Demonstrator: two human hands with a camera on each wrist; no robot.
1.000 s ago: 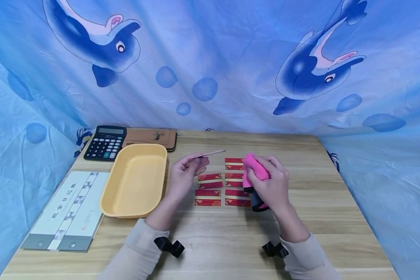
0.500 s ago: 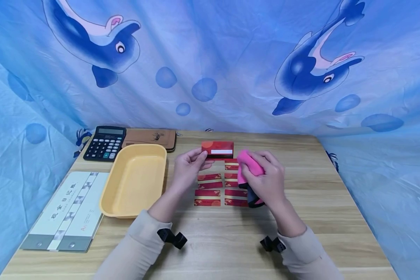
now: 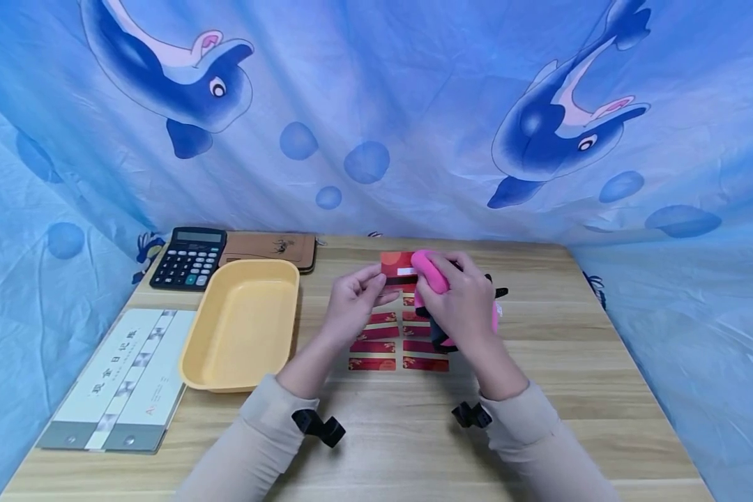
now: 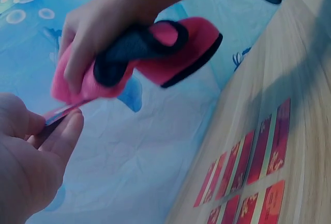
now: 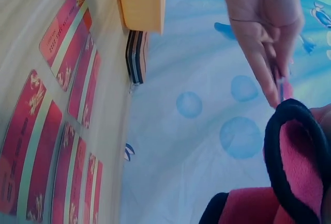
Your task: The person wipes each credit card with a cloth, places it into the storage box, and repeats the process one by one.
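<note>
Red card (image 3: 394,261) pinched between thumb and fingers of left hand (image 3: 353,300), held above tabletop (image 3: 401,439). Pink cloth (image 3: 431,272) gripped by curled fingers of right hand (image 3: 466,303). Half second ago, cloth was held lower, beside card; now raised and brought across, right end of card covered by it. Contact judged made, so wiping of card probably begun; other red cards (image 3: 373,364) laid out below, untouched by either hand.

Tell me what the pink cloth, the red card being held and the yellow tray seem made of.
Cloth: soft, matte fabric, perhaps fleece; it folds loosely, with a fuzzy pink face and dark edging.
Card: probably smooth plastic, though coated board is possible; it looks thin and flat, with a dark stripe.
Tray: likely moulded plastic, slightly glossy; even colour, rounded corners, no visible seams.
</note>
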